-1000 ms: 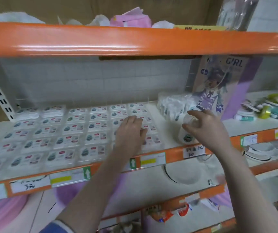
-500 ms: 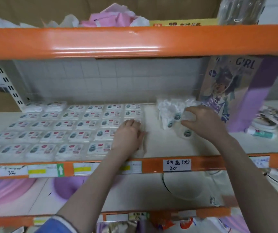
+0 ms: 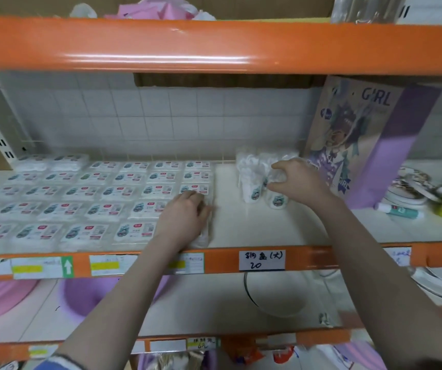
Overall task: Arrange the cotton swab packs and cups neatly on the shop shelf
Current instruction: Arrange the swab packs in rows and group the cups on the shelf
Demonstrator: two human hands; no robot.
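Observation:
Several flat cotton swab packs (image 3: 97, 209) lie in neat rows on the left of the white shelf (image 3: 241, 225). My left hand (image 3: 185, 217) rests palm down on the packs at the right end of the front rows, fingers lightly curved over their edge. A cluster of clear swab cups (image 3: 252, 182) with small cartoon labels stands further right near the back. My right hand (image 3: 297, 182) grips the top of one clear cup in that cluster, beside a labelled cup (image 3: 277, 201).
A purple "GIRL" box (image 3: 369, 140) leans at the back right. Tape rolls, plates and a glue stick (image 3: 398, 210) clutter the far right. An orange beam (image 3: 214, 46) runs overhead; the shelf's orange front rail carries price tags (image 3: 262, 260). Basins sit on the lower shelf.
My right hand moved the cup from the shelf front back into the cup cluster. My left hand slid slightly toward the right edge of the pack rows.

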